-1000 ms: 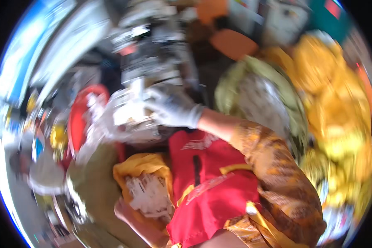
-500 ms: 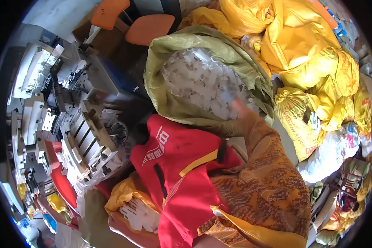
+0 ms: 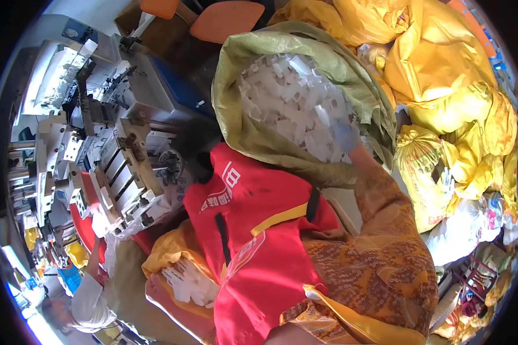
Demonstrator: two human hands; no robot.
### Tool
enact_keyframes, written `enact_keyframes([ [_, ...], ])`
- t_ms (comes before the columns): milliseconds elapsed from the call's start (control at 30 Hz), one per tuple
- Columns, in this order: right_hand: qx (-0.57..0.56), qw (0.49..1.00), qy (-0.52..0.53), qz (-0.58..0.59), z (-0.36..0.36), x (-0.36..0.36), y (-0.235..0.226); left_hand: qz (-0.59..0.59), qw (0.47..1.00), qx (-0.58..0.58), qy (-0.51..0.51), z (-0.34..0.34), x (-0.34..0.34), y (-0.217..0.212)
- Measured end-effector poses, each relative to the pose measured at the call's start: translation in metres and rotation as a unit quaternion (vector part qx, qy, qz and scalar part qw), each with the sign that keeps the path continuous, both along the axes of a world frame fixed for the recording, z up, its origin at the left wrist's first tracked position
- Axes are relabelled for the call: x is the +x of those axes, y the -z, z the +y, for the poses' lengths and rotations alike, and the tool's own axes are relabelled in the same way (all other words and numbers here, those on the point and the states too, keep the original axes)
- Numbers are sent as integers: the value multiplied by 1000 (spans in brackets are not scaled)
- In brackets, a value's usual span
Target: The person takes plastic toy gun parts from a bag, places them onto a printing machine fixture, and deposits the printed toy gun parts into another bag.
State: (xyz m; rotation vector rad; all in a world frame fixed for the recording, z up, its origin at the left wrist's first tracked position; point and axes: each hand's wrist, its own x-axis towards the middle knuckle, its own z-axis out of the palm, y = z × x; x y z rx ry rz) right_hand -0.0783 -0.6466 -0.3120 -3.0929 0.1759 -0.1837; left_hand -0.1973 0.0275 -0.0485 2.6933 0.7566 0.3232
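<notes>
My right hand [image 3: 345, 137], in a pale glove, reaches over the heap of small white translucent plastic pieces [image 3: 288, 98] in a large green woven sack [image 3: 236, 123]. It is near the sack's right side. Motion blurs its fingers, and a bright white strip [image 3: 322, 115] lies at their tips; whether they grip it cannot be made out. A brown patterned sleeve [image 3: 374, 259] covers my right arm. Below the sack spreads a red apron [image 3: 265, 287] with yellow and black bands. My left hand is not in view.
Left of the apron an orange-yellow bag [image 3: 175, 244] holds white strips. Machinery [image 3: 126, 178] fills the left side. Large yellow bags [image 3: 437, 63] crowd the right. Orange chairs [image 3: 227, 22] stand behind. Another person in a white shirt [image 3: 92, 305] is at lower left.
The view has shifted, so the sack and chairs sit higher and further right. My right hand has moved slightly within the sack. The other person at lower left has come into view.
</notes>
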Motion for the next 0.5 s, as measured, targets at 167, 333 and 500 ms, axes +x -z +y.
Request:
enact_keyframes([
  [167, 109, 993, 18, -42, 24, -48, -4, 41, 999, -21, 27, 4, 15, 8],
  [333, 387, 910, 139, -39, 22, -60, 12, -47, 997, -57, 26, 0, 14, 11],
  [500, 522, 817, 140, 201, 32, -61, -24, -46, 999, -19, 5, 8, 15, 15],
])
